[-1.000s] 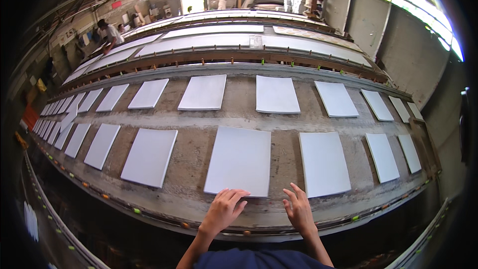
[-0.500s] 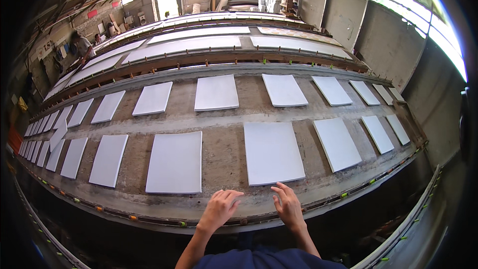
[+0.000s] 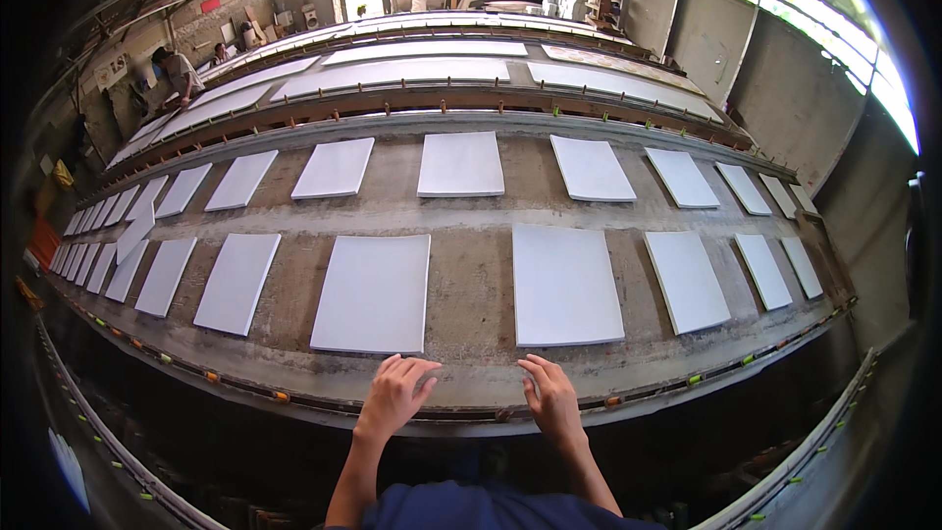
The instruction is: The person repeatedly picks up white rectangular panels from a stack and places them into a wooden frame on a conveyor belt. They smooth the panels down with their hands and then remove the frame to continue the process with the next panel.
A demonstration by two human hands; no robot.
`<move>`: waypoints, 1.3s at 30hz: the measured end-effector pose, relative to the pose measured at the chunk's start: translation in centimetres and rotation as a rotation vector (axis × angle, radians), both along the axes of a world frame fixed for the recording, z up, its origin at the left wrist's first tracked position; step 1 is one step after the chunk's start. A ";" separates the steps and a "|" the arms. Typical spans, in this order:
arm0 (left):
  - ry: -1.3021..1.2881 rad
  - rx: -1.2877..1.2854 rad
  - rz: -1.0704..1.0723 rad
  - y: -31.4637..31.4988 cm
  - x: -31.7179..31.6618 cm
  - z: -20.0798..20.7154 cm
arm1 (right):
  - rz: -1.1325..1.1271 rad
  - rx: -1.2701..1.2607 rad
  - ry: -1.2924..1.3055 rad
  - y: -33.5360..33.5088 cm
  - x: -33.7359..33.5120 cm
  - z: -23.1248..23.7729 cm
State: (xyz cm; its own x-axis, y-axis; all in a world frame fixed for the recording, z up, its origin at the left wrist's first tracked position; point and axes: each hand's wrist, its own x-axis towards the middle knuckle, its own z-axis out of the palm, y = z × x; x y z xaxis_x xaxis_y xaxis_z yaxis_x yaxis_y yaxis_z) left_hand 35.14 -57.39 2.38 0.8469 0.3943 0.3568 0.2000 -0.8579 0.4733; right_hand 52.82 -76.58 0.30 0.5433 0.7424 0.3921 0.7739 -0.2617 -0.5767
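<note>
Two rows of white rectangular sheet stacks lie spaced out on a long grey-brown table. My left hand hovers over the table's near edge, just below a white stack; its fingers are bent loosely, thumb apart, with nothing in them. Below the near edge of another white stack, my right hand is also empty, fingers slightly curled and thumb apart. Neither hand appears to grip a stack. Farther left, one white piece lies askew between the two rows.
A rail with orange and green clips runs along the near table edge. Beyond, more long tables carry white sheets. A person stands at the far left. Grey wall panels rise on the right.
The view has shifted, so the table and stacks sit higher and farther right. My hands have drawn slightly back from the stacks, and the far person's posture differs.
</note>
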 end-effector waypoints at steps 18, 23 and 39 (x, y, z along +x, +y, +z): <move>0.010 -0.030 -0.213 21.3 -19.5 -1.0 | -0.085 -0.047 -0.041 20.9 -21.3 0.6; -0.020 -0.111 -0.194 22.6 -23.6 -1.3 | -0.006 -0.066 0.030 22.5 -26.1 1.2; -0.056 0.036 -0.035 29.3 -30.6 0.3 | -0.182 0.295 0.283 28.4 -31.1 -2.4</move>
